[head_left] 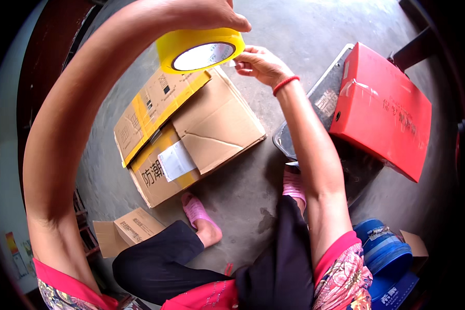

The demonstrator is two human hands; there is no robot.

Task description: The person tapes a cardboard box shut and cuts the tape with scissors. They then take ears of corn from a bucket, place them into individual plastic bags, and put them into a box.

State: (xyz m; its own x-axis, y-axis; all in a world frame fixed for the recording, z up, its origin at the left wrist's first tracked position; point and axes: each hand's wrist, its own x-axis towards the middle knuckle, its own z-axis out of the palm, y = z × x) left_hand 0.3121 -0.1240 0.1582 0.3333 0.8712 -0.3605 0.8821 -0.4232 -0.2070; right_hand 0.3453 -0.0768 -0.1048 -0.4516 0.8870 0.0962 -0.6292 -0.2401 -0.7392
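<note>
High in the view, my left hand (223, 16) grips a roll of yellow packing tape (164, 56) from above, its fingers partly cut off by the picture's top edge. My right hand (264, 66) pinches a small whitish tab (231, 63) at the roll's lower right rim; whether it is the tape's free end I cannot tell. Below the roll, a large cardboard box (221, 124) rests on the floor with its flaps folded over and not flat. Yellow tape (170, 110) runs along one flap's edge, and a white paper label (176, 161) is on the box's near part.
On the right, a red box (387, 112) lies on a black container (321, 100). A pointed metal blade (292, 164) sticks out near my pink sandal (292, 184). Blue plastic buckets (387, 255) stand at lower right, and a small open carton (137, 228) at lower left.
</note>
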